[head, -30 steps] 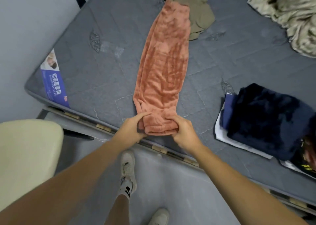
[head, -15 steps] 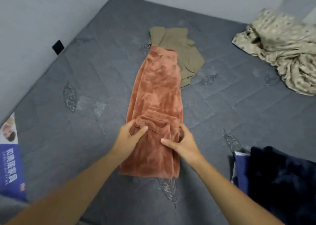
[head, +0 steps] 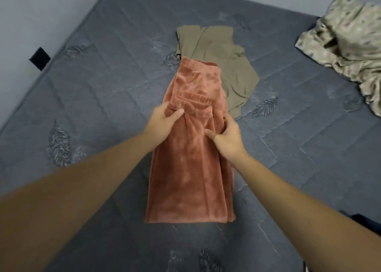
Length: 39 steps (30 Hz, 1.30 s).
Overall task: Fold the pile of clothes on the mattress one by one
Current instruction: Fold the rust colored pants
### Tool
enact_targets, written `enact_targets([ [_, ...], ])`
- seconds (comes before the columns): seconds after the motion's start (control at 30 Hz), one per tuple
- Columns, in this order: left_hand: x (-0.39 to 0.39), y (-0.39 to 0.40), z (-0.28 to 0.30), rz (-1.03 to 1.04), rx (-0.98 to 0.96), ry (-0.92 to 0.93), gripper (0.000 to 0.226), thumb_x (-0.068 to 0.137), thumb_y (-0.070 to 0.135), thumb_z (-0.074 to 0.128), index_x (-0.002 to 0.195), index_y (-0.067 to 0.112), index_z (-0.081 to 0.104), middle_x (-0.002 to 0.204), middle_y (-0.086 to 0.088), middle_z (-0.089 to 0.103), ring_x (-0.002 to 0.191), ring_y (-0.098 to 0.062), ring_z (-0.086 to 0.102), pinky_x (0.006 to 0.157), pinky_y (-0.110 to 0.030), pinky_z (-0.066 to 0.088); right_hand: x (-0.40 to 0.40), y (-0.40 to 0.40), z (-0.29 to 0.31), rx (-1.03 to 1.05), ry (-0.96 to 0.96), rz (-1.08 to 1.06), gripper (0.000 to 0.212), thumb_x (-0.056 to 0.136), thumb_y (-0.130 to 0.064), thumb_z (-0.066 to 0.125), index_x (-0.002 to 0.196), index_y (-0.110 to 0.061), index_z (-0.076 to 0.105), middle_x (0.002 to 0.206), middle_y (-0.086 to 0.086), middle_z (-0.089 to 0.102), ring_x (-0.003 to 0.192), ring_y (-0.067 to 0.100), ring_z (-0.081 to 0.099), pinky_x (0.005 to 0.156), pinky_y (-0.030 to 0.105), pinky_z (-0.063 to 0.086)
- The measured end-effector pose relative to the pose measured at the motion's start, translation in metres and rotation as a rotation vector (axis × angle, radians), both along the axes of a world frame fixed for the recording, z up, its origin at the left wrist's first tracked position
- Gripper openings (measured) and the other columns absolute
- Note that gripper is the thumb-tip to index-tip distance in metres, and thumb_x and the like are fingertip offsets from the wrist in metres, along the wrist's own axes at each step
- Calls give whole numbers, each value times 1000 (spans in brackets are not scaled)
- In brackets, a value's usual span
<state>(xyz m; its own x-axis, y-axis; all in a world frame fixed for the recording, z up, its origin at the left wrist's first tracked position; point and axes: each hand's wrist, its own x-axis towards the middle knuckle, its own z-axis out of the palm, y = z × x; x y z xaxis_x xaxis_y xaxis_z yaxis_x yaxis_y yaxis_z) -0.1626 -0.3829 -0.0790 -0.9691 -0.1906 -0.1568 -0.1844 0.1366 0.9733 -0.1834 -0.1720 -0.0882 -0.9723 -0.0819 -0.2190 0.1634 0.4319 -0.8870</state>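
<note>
Your rust-orange fleece trousers (head: 191, 168) lie lengthwise down the middle of the grey quilted mattress (head: 92, 110), with the folded edge nearest you and the far end overlapping an olive-green garment (head: 224, 61) spread flat beyond it. The near part of the trousers is doubled over onto the rest, and its gathered cuff end sits about halfway up, bunched between your hands.

Your left hand (head: 162, 120) grips the left side of that bunched end: the thumb lies across the top of the fleece and the fingers curl under the edge, pinching the fabric. Your right hand (head: 226, 137) rests on the right side of the fold, thumb pointing left across the cloth and pressing it down, while the fingers (head: 228, 120) reach over the right edge, loosely together; whether they pinch the fabric there, you cannot tell.

A crumpled beige patterned cloth (head: 346, 44) lies at the far right of the mattress, well apart from the trousers. A sliver of dark navy fabric (head: 365, 220) shows at the near right edge. A small black tag (head: 40, 58) sits on the mattress's far left side, against the pale wall (head: 41, 9).
</note>
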Motion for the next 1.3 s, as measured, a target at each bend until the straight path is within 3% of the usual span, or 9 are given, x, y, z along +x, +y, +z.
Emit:
enact_targets([
  [0.07, -43, -5, 0, 30, -23, 9, 13, 102, 15, 64, 114, 16, 70, 106, 7, 72, 91, 8, 67, 89, -18, 55, -40, -13, 1, 22, 18, -24, 67, 78, -15, 86, 139, -17, 57, 123, -3, 71, 114, 13, 68, 105, 39, 54],
  [0.2, -122, -17, 1, 108, -44, -36, 18, 102, 24, 65, 117, 15, 67, 108, 1, 71, 102, -13, 69, 101, -39, 55, -118, -35, 1, 54, 45, -64, 53, 81, -14, 84, 128, -15, 59, 115, 2, 71, 106, 19, 69, 101, 44, 55],
  [0.33, -146, -31, -6, 79, -301, -139, 66, 105, 44, 51, 161, 21, 27, 158, -11, 42, 146, -28, 41, 122, -47, 33, -150, -41, -6, 325, 168, -52, 69, 94, -19, 71, 154, -16, 38, 144, 13, 52, 136, 32, 47, 117, 45, 36],
  [0.4, -110, -30, -19, 26, -546, -107, 66, 107, 41, 48, 164, 20, 22, 160, -13, 34, 149, -32, 32, 122, -47, 29, -125, -36, -10, 568, 315, 47, 68, 94, -22, 65, 156, -14, 36, 148, 14, 43, 138, 36, 38, 116, 48, 33],
  [0.5, -18, -20, -38, -132, -705, 47, 65, 105, 42, 50, 162, 19, 29, 159, -10, 36, 145, -32, 35, 120, -49, 33, -52, -25, -20, 608, 456, 264, 63, 94, -26, 59, 154, -17, 42, 156, 6, 39, 142, 29, 37, 114, 48, 38],
  [0.63, 100, -4, -60, -491, -894, 76, 85, 97, 67, 47, 165, 23, 21, 173, -1, 12, 160, -22, 10, 126, -44, 20, 49, 3, -35, 600, 431, 582, 69, 96, -46, 58, 157, -18, 41, 167, -1, 32, 157, 17, 23, 126, 46, 24],
  [0.77, 156, 5, -79, -635, -1044, 89, 98, 89, 56, 60, 166, 19, 13, 174, -5, 0, 161, -25, -2, 128, -51, 18, 106, 38, -46, 728, 423, 865, 93, 89, -65, 60, 164, -22, 26, 174, -1, 14, 161, 16, 4, 130, 50, 11],
  [1.07, 133, 25, -96, -505, -1152, 121, 90, 83, 10, 76, 161, 15, 31, 169, -8, 28, 157, -26, 23, 126, -46, 29, 104, 59, -65, 858, 524, 758, 91, 78, 7, 61, 162, -9, 30, 171, 5, 26, 160, 21, 15, 130, 41, 17],
  [1.3, 239, 60, -67, -514, -1152, 64, 87, 85, -1, 69, 162, 15, 31, 169, -5, 27, 157, -24, 24, 126, -44, 28, 196, 93, -39, 804, 526, 800, 90, 70, 19, 65, 154, -7, 47, 161, 8, 44, 152, 25, 36, 124, 43, 34],
])
